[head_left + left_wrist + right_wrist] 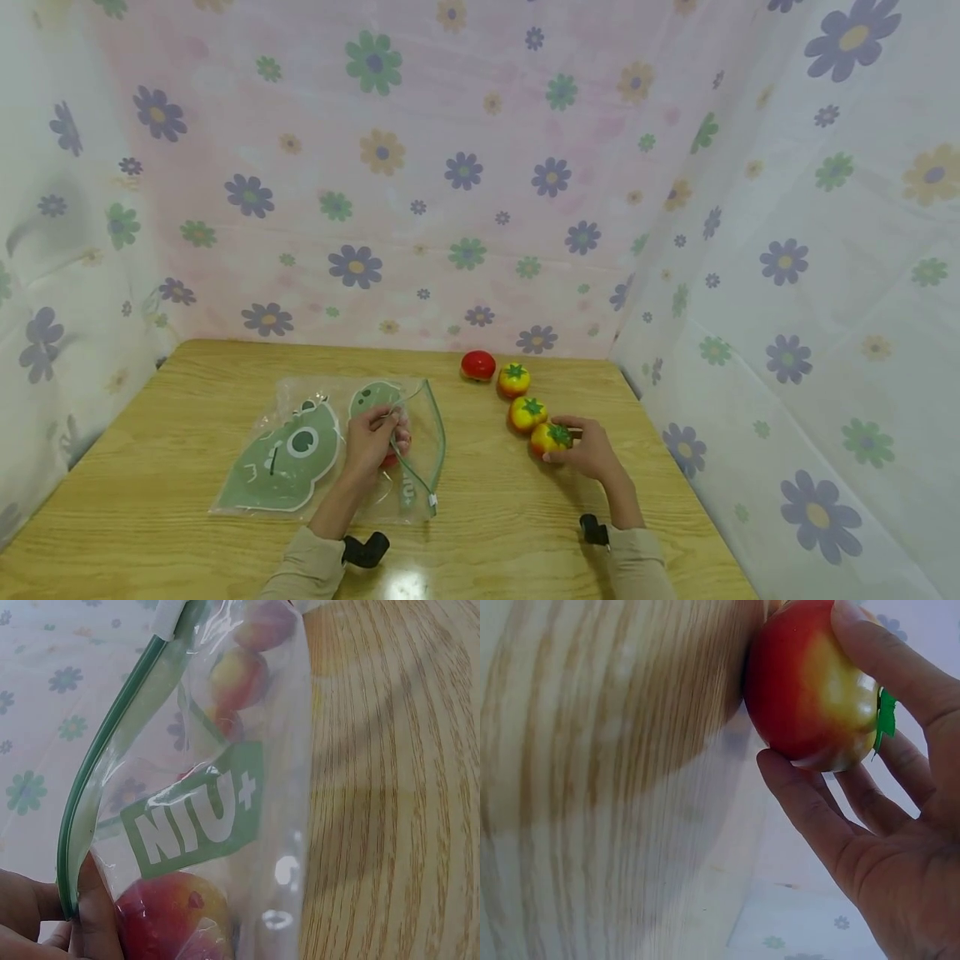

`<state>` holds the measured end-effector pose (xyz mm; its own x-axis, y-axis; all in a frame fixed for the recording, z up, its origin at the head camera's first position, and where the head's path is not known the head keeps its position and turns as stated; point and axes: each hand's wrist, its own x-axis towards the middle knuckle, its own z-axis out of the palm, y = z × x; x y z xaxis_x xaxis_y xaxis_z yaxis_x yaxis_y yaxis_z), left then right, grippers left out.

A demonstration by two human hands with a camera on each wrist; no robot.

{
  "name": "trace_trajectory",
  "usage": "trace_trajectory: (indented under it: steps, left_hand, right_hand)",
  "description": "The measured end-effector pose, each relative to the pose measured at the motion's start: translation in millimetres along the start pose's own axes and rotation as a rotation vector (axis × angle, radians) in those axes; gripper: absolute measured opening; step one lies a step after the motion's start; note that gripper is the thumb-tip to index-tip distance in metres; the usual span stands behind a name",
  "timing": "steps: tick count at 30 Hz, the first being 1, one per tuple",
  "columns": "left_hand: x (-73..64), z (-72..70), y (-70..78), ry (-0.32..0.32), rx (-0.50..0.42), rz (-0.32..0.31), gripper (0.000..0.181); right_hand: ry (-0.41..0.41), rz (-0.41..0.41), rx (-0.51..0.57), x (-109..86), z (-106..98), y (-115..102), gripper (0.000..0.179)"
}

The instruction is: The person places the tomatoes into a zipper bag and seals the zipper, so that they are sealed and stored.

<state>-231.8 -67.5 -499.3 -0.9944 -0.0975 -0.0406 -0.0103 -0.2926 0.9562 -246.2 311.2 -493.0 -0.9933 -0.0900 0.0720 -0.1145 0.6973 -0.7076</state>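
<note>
A clear plastic zip bag (pixel 296 458) with a green cartoon dinosaur print lies on the left of the table. My left hand (pixel 367 446) pinches its green-edged mouth, which stands partly open. Inside the bag, seen best in the left wrist view, is a red-and-yellow round fruit (pixel 174 915). On the right, my right hand (pixel 592 452) grips a yellow-red toy tomato (pixel 549 439) with a green leafy top, thumb on one side and fingers on the other. The tomato is at the table surface in the right wrist view.
Two more yellow-red toy tomatoes, one nearer (pixel 528 413) and one farther (pixel 514 380), run in a line behind the held one. A plain red round fruit (pixel 477 365) sits at the far end. Flower-patterned curtains (pixel 420 208) surround the wooden table (pixel 480 533).
</note>
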Motion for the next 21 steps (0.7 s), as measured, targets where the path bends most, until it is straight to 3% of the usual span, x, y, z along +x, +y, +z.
trace_trajectory:
  steps: [21]
  left_hand:
    - [3.2, -0.1, -3.0, -0.006, 0.004, -0.018, 0.033]
  right_hand:
    - [0.032, 0.03, 0.067, 0.3, 3.6, 3.4, 0.062]
